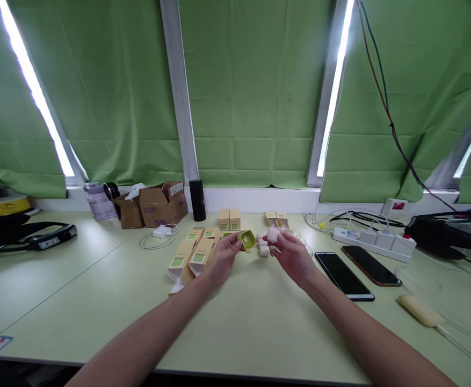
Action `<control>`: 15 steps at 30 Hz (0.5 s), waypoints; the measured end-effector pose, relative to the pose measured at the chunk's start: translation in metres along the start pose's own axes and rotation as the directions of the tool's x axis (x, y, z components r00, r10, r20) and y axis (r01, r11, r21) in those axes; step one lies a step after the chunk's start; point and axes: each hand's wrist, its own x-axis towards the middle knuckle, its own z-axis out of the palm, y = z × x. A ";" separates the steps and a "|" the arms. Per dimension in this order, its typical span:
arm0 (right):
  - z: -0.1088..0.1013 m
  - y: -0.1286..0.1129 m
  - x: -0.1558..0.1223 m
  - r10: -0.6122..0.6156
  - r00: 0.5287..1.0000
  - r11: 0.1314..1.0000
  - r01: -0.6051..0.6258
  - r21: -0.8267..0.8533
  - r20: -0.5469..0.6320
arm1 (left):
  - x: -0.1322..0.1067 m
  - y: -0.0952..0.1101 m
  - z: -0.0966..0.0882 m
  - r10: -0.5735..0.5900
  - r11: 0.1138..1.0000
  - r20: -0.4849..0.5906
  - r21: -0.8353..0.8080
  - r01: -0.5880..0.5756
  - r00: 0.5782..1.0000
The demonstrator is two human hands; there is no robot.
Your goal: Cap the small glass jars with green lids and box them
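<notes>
My left hand (224, 259) pinches a small olive-green square tray (247, 240), its hollow side turned toward me. Between the fingertips of my right hand (289, 255) is a small white rounded block (273, 235), held a little to the right of the tray. More white blocks (263, 251) lie on the table behind and between my hands. Just left of my left hand are several opened tan cardboard boxes (187, 252) with green labels, lying on their sides. Two closed tan boxes (229, 219) stand farther back, and flat opened ones (277, 220) lie behind my right hand.
On the right are two phones (343, 275), a cream-coloured device with a cable (420, 310) and a white power strip (374, 242) among loose cables. Brown cartons (163, 205), a black cylinder (197, 200) and a white charger (161, 231) stand at the back left. A black headset (56, 236) lies far left.
</notes>
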 end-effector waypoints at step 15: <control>0.014 0.004 -0.010 -0.133 0.991 0.985 0.135 -0.106 0.030 | -0.005 0.008 0.010 -0.031 0.987 -0.014 0.156 0.033 0.999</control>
